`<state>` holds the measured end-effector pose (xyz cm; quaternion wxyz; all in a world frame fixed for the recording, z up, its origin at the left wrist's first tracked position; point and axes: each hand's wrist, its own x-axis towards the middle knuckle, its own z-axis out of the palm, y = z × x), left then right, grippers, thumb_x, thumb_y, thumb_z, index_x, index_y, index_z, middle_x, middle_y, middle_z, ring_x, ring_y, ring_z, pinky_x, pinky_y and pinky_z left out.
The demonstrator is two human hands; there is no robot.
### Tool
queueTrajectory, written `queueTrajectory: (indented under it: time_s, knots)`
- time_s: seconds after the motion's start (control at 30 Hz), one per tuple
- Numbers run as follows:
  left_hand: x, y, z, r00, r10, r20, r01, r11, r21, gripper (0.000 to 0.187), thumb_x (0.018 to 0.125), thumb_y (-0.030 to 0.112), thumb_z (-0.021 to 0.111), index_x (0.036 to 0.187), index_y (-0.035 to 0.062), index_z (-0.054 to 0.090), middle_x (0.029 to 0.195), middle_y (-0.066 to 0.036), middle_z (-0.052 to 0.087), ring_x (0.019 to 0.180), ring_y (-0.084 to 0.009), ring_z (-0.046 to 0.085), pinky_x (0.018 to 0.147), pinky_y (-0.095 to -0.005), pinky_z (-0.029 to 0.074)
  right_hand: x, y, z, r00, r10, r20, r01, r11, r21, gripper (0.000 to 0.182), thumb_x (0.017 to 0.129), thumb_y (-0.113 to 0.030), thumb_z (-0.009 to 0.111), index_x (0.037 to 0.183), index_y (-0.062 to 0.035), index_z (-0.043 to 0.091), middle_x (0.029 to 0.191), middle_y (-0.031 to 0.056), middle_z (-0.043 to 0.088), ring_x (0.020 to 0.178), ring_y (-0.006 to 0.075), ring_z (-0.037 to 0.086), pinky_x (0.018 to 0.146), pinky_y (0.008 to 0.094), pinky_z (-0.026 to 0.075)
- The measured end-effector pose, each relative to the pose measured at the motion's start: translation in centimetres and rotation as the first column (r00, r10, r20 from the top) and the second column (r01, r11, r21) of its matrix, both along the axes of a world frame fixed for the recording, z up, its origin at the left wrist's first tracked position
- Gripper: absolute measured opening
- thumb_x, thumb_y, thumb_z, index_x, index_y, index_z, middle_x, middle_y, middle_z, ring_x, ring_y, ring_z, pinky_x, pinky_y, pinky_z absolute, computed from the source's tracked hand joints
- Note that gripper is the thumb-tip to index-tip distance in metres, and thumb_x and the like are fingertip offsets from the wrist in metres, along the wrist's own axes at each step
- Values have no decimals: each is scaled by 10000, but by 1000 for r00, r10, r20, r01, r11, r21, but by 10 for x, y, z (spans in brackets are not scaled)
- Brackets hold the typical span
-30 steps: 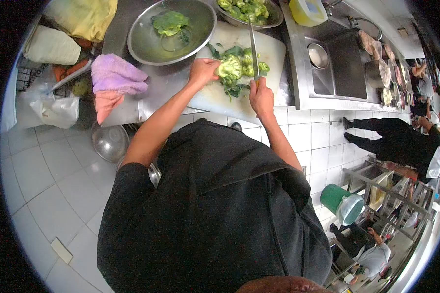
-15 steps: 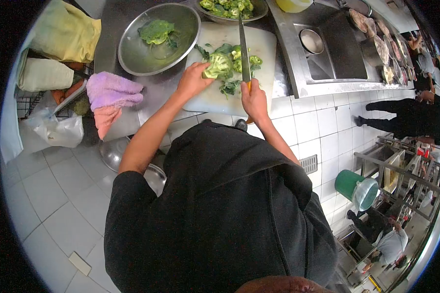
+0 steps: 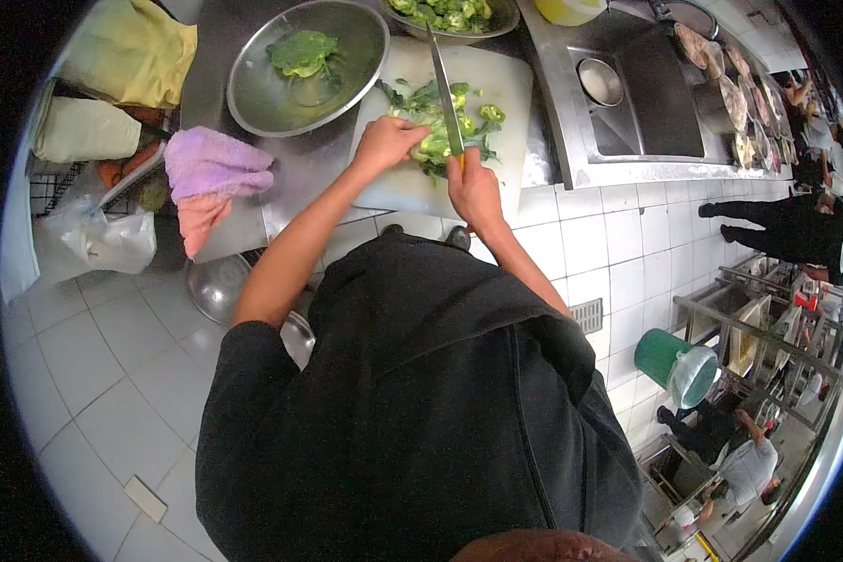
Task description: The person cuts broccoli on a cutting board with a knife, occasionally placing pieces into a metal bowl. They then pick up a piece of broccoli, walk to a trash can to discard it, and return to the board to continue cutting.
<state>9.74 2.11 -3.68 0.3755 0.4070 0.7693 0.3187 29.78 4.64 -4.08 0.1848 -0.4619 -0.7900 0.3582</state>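
My right hand [image 3: 475, 192] is wrapped round the handle of a long knife [image 3: 444, 89], whose blade points away from me over the white cutting board [image 3: 393, 195]. My left hand [image 3: 390, 143] grips a green vegetable head [image 3: 431, 147] on the board, close to the left of the blade. Cut florets [image 3: 492, 113] and leafy bits lie around the blade. Beyond the board, a metal bowl [image 3: 482, 28] holds several green pieces. Another metal bowl [image 3: 244, 89] at the left contains a large leaf [image 3: 303, 53].
A purple cloth [image 3: 214, 167] hangs at the counter's left edge. On the right is a sink [image 3: 660, 103] with a small bowl [image 3: 599, 82]. A green bin [image 3: 660, 354] stands on the floor. Two people, one in black [image 3: 777, 225], are farther right.
My right hand and the knife have shifted left, and the blade now tilts left against the vegetable. My left hand has moved slightly right. The person in black has changed stance.
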Motion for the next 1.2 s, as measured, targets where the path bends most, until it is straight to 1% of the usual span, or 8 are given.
queueTrajectory:
  time_s: [0.17, 0.4, 0.53, 0.63, 0.77, 0.93, 1.07, 1.2]
  knots:
    - [13, -4, -13, 970, 43, -238, 13, 973, 229, 509, 758, 422, 743, 983, -35, 737, 707, -169, 702, 724, -319, 712, 716, -389, 553, 2, 5, -5, 1000, 5, 24, -6, 1000, 21, 275, 994, -268, 535, 1014, -2, 473, 697, 311, 620, 681, 536, 600, 617, 616, 453]
    - [18, -8, 7, 989, 24, -146, -1, 987, 158, 370, 728, 344, 735, 849, -6, 731, 675, -201, 659, 657, -328, 681, 663, -408, 530, -3, 9, 30, 989, -100, -111, 107, 993, 55, 270, 993, -251, 536, 1008, 9, 462, 733, 316, 624, 708, 537, 597, 625, 620, 447]
    - [20, -5, 7, 989, 26, -147, -2, 987, 158, 365, 725, 343, 729, 824, -8, 723, 655, -197, 649, 638, -333, 670, 648, -414, 525, -6, 7, -13, 999, -19, 40, 13, 989, 147, 253, 1003, -256, 524, 1014, -12, 460, 691, 314, 616, 680, 521, 614, 603, 588, 466]
    - [15, -4, 3, 986, 52, -159, -24, 985, 172, 355, 724, 344, 726, 809, -1, 718, 645, -193, 644, 629, -335, 665, 636, -420, 518, -3, 7, -25, 998, -12, 68, 8, 998, 56, 254, 1003, -260, 525, 995, -15, 459, 680, 312, 612, 672, 523, 611, 609, 592, 467]
    - [8, -8, 0, 984, 77, -162, -55, 989, 137, 349, 715, 342, 730, 827, 12, 728, 646, -195, 644, 637, -337, 668, 637, -417, 518, 5, 10, -22, 999, -20, -25, 21, 999, 48, 273, 1004, -289, 535, 1010, -22, 477, 685, 300, 621, 661, 514, 614, 591, 573, 467]
    - [-19, -21, -10, 969, 165, -186, -129, 973, 193, 430, 722, 334, 738, 968, -19, 731, 754, -170, 708, 669, -249, 697, 658, -363, 529, 26, 18, -19, 986, -151, -68, 147, 987, -57, 323, 1015, -335, 526, 1025, -13, 503, 656, 257, 625, 635, 450, 645, 573, 507, 474]
    - [-26, -25, -14, 983, 185, -8, -181, 970, 165, 420, 743, 309, 753, 1003, -21, 737, 745, -103, 723, 666, -150, 674, 662, -320, 525, 42, 13, -15, 989, -147, 22, 148, 987, -68, 339, 1015, -345, 516, 1050, -8, 501, 689, 264, 635, 650, 437, 653, 593, 502, 482]
    - [-17, -23, -15, 983, 148, 110, -164, 974, 156, 408, 783, 249, 748, 1085, -25, 727, 769, -55, 723, 678, -96, 642, 674, -271, 520, 40, 2, 7, 995, -96, -19, 91, 980, -178, 331, 1001, -316, 529, 1027, 10, 481, 755, 352, 612, 759, 557, 593, 664, 606, 439]
